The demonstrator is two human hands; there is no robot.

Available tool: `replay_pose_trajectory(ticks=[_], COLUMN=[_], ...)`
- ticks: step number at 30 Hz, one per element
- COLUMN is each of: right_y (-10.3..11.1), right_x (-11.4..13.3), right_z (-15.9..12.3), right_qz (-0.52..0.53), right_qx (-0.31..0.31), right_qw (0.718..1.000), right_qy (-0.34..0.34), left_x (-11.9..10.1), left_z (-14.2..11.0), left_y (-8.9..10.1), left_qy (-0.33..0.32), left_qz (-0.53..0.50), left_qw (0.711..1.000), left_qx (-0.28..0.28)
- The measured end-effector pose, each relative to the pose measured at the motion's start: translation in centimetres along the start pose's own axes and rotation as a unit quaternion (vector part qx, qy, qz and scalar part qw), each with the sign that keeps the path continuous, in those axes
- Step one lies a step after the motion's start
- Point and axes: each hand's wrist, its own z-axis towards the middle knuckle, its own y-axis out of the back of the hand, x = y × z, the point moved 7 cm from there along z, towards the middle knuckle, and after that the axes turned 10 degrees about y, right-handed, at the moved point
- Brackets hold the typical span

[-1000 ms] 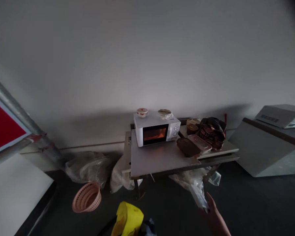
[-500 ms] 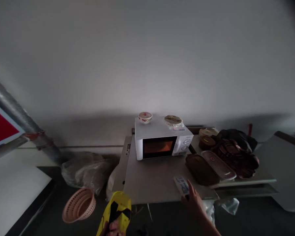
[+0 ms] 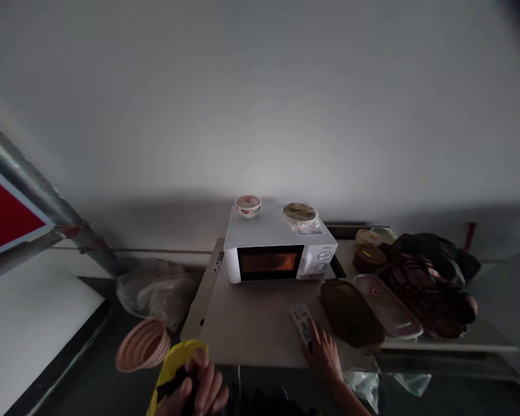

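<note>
My left hand is closed at the lower edge, its fingers curled around a black part of a yellow item. I cannot make out what kind of item that is. Over the front of the table, my right hand has its thumb and fingers at the near end of a small flat white box with dark print. Part of the box is covered by the fingers. Behind it stands a white microwave, its door shut and its window glowing orange. A lidded bowl and a round plastic-wrapped item rest on top.
A brown tray-like container and a clear lidded container lie right of the box. Beyond them are round tubs and a dark patterned bag. A pink basket, clear plastic and a metal pole are at left.
The view has shifted slightly. My left hand has come higher into view with the yellow item. My right hand and the white box have moved a little left and farther over the table.
</note>
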Motion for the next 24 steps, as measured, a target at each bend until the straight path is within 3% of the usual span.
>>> replay_pose_trajectory(ticks=[2, 4, 8, 12, 18, 22, 24], right_y=[0.4, 1.2, 3.2, 4.9, 5.7, 3.9, 2.6], right_x=[0.0, -0.2, -1.4, -2.9, -1.7, 1.7, 3.5], right_z=[0.0, 0.4, 2.2, 4.4, 5.3, 4.6, 4.3], right_qz=[0.015, 0.035, 0.073, 0.097, 0.094, 0.062, 0.048], right_qx=[-0.014, -0.029, -0.045, -0.028, 0.076, 0.175, 0.216], right_qw=[0.999, 0.997, 0.991, 0.987, 0.979, 0.962, 0.95], right_qy=[0.032, 0.065, 0.107, 0.126, 0.163, 0.198, 0.222], left_x=[-0.9, -0.9, 0.2, 1.8, 3.1, 5.1, 6.3], left_z=[1.2, 2.3, 3.5, 5.4, 10.3, 14.5, 16.6], left_y=[-3.0, -4.8, -6.3, -7.4, -7.5, -8.0, -8.2], left_qy=[-0.027, -0.022, -0.022, -0.009, -0.052, -0.078, -0.082], left_qz=[0.063, 0.14, 0.251, 0.342, 0.498, 0.642, 0.676], left_qw=[0.998, 0.989, 0.943, 0.896, 0.81, 0.712, 0.687], left_qx=[0.0, -0.051, -0.216, -0.283, -0.304, -0.274, -0.256])
